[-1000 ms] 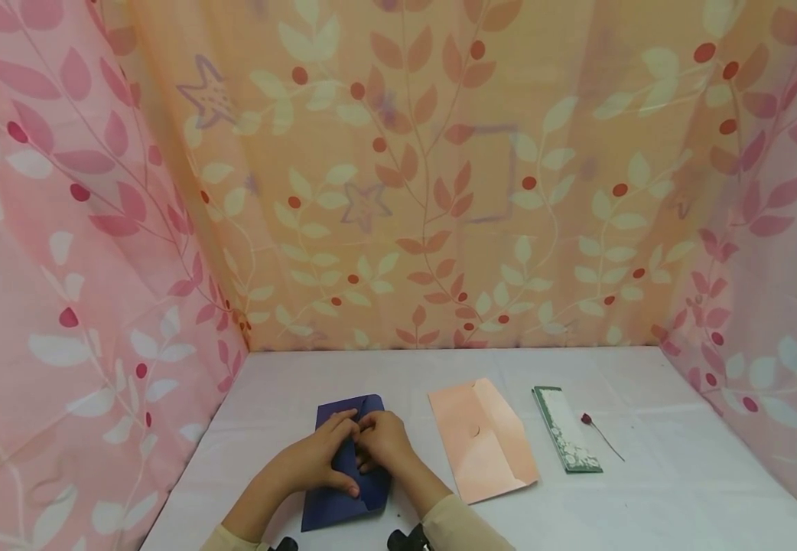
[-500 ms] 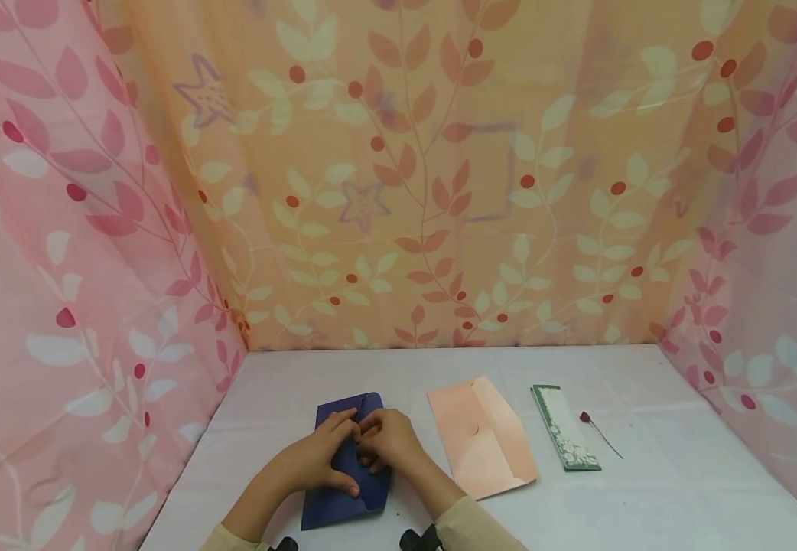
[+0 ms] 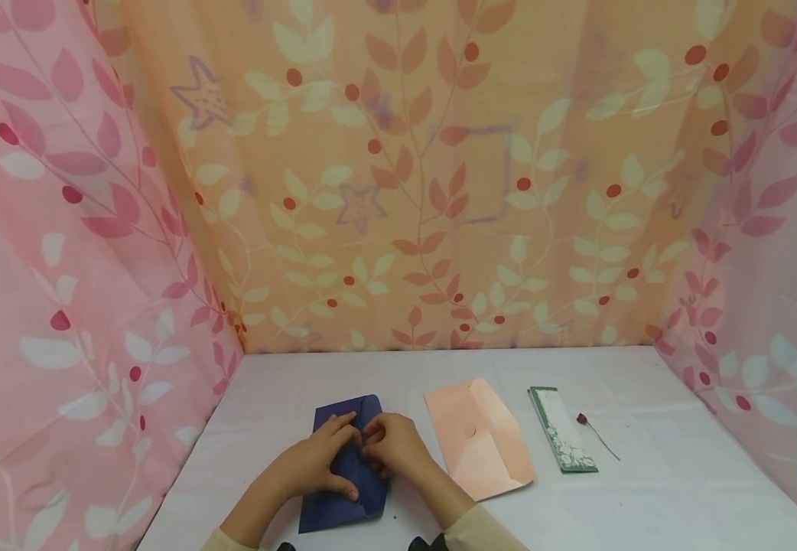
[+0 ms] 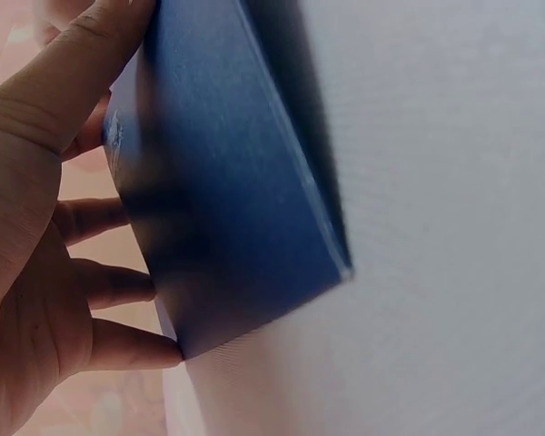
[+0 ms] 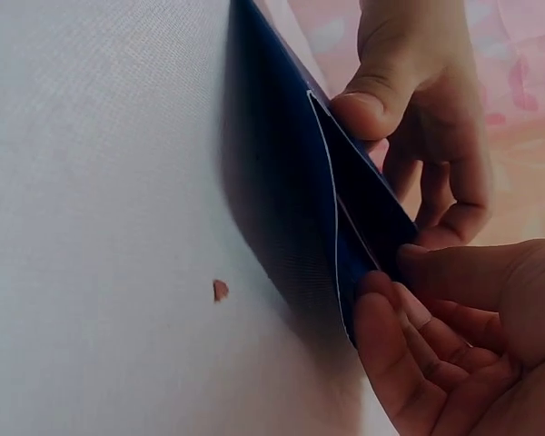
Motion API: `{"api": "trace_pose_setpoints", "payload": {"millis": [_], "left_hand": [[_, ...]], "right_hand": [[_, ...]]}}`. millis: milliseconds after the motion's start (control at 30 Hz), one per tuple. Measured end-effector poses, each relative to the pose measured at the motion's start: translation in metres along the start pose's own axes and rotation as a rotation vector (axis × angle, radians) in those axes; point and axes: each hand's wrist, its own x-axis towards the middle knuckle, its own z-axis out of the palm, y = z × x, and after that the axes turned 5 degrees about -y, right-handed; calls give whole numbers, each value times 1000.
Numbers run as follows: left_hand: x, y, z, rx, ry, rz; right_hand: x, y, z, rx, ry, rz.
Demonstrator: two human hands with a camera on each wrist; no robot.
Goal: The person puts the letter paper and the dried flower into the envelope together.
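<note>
Thumb and curled fingers of the right hand (image 3: pixel 393 445) pinch a navy envelope (image 3: pixel 371 491) on the white surface (image 3: pixel 261 383); the left hand (image 3: pixel 319 461) rests on it, fingers spread. Only the right-wrist view reveals its gaping opening. Only the head view shows, farther right, a peach envelope (image 3: pixel 479 451), a green-bordered floral card (image 3: pixel 565 431) and a red rose (image 3: pixel 581 418).

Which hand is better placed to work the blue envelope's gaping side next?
The right hand, I think: its thumb and fingertips pinch at the gaping side of the blue envelope. The left hand rests across it and seems better suited to steadying.
</note>
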Motion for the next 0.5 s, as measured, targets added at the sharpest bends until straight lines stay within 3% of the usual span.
{"api": "trace_pose_setpoints", "payload": {"millis": [500], "left_hand": [[0,7,3,39,-19,-1]], "right_hand": [[-12,-1,-17,-120,14,-88]]}}
